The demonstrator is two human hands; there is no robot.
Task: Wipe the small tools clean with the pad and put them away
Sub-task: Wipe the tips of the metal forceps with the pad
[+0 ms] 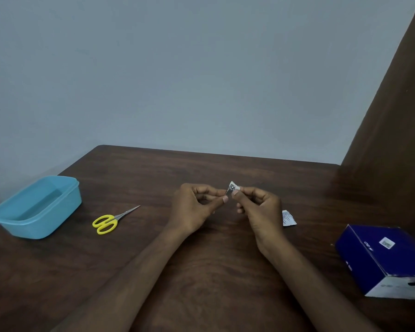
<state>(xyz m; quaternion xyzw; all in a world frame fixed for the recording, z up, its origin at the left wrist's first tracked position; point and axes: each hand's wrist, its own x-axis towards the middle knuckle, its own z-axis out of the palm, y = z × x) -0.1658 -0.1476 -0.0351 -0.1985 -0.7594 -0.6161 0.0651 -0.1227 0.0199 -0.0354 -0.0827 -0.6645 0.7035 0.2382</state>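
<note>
Pinched between thumb and fingers of the left hand (193, 207) is a small metal nail clipper (230, 189), held above the middle of the dark wooden table (213, 271). Against its far end the right hand (259, 209) presses a small white pad (234, 186), gripped between thumb and fingertips, so pad and clipper touch while both hands hover clear of the tabletop.

Just beside the right hand, lying flat on the wood, is a torn white sachet (288, 218) with fine print too small to read. Further right, near the table edge, sits a dark blue cardboard box (383, 257), turned at an angle; it carries a small white sticker on top and short white lettering on its side that is too blurred to make out, and its near end is pale.

Left of the hands, well apart from them, lie small scissors with yellow handles (110, 220), blades shut and pointing toward the centre of the table. Beyond those, at the far left corner, stands an open light blue plastic container (37, 208), lidless. Nothing lies between the hands and either the scissors or the container. A pale grey wall (177, 68) rises behind the table, and a brown curtain (398, 116) hangs at the right.
</note>
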